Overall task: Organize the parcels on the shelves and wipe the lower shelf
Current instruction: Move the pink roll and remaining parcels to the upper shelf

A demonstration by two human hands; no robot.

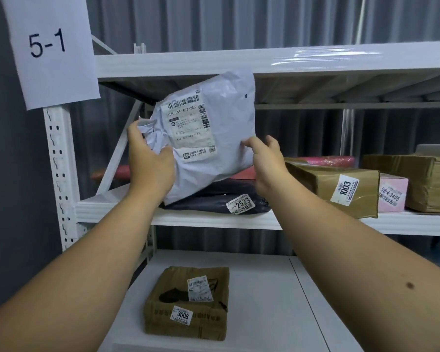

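Your left hand (150, 158) grips the crumpled left edge of the white poly mailer (208, 138), fingers curled round it, label facing you. Your right hand (267, 161) pinches the mailer's right edge between thumb and fingers. You hold it tilted in front of the middle shelf (214, 219), its bottom edge just over the dark parcel tagged 2523 (219, 199) lying there. Right of that, a brown box tagged 1003 (335, 184), then a pink box (391, 195). Down on the lower shelf (264, 288) sits a brown carton tagged 3008 (188, 303).
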